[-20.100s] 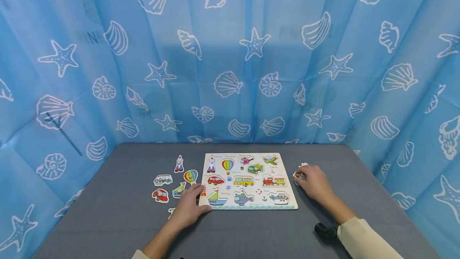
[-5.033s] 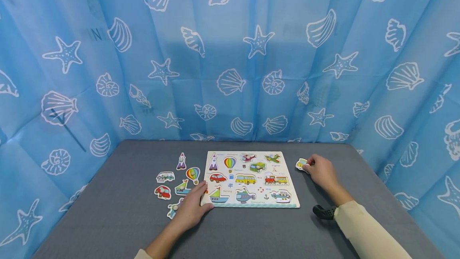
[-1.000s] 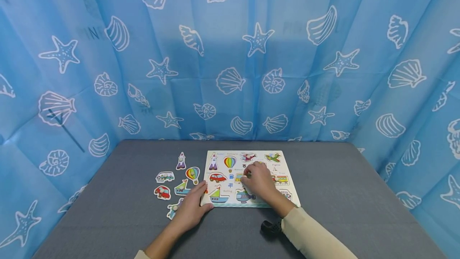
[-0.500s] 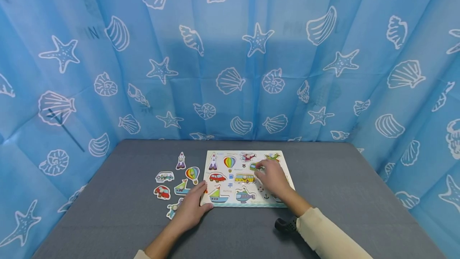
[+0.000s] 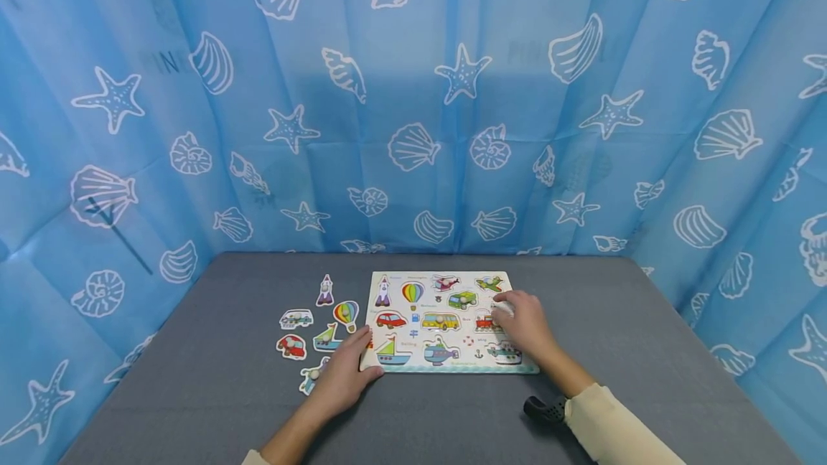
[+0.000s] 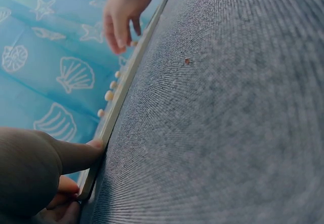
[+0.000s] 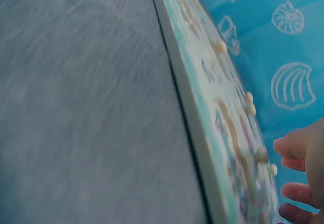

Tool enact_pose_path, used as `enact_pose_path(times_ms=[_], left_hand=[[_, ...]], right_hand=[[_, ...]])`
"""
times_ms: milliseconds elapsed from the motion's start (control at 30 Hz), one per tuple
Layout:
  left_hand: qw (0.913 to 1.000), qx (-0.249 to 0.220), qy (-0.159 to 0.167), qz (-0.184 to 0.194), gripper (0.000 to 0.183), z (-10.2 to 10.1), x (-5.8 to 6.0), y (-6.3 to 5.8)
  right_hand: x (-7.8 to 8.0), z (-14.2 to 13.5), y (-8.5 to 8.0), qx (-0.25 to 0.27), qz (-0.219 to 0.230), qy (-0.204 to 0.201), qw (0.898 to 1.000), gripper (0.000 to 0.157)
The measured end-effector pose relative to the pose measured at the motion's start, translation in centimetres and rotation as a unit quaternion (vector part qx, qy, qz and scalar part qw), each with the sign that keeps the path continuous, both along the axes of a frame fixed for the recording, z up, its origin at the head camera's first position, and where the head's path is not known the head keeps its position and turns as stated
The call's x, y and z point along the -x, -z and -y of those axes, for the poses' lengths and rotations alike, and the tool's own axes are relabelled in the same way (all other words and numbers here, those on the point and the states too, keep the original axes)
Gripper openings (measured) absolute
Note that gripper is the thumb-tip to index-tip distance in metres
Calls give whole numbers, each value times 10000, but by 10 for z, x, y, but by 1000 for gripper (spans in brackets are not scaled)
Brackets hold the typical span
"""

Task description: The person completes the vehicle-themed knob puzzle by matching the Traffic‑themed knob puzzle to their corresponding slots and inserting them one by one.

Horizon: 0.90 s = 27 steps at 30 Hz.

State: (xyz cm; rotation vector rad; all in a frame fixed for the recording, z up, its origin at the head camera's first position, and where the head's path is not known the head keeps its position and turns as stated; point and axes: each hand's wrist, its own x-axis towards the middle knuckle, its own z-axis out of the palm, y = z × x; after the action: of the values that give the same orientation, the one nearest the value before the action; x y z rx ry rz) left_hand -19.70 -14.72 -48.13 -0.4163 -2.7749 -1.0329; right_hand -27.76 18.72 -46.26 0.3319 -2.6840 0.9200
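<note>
A wooden knob puzzle board [image 5: 413, 363] with vehicle pictures lies flat on the grey table. My left hand [image 5: 344, 374] grips its front left corner, the thumb [image 6: 81, 154] along the front edge and the fingers at the left side. My right hand [image 5: 531, 323] hovers over the board's right side above the train piece [image 5: 486, 323], fingers apart and nothing held. The yellow bus piece [image 5: 441, 321] sits in the middle of the board. Knobbed helicopter [image 5: 446, 283], truck [image 5: 463, 299] and ship [image 5: 505, 353] pieces also lie in the board.
Left of the board lie loose pieces: a rocket [image 5: 325, 290], a balloon [image 5: 346, 313], a van [image 5: 296, 318], a red car [image 5: 291, 346], a sailboat [image 5: 326, 337] and a piece [image 5: 313, 374] partly behind my left hand. A blue shell-patterned curtain [image 5: 413, 185] stands behind the table.
The bus piece, pinched right of the board five seconds ago, now lies in the board. My right hand has since let go and moved right. My left hand stays at the corner.
</note>
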Motion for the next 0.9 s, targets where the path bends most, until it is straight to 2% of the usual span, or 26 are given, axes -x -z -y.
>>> enact_pose_path(times_ms=[233, 500, 900], left_hand=[[10000, 9, -8, 84, 65, 0, 1, 1], [10000, 27, -1, 65, 65, 0, 1, 2], [9999, 12, 12, 102, 64, 0, 2, 2]], right_hand=[[-8, -17, 6, -39, 63, 94, 9999, 34], [-14, -29, 10, -88, 104, 70, 9999, 37], [-20, -44, 12, -254, 432, -777, 9957, 43]])
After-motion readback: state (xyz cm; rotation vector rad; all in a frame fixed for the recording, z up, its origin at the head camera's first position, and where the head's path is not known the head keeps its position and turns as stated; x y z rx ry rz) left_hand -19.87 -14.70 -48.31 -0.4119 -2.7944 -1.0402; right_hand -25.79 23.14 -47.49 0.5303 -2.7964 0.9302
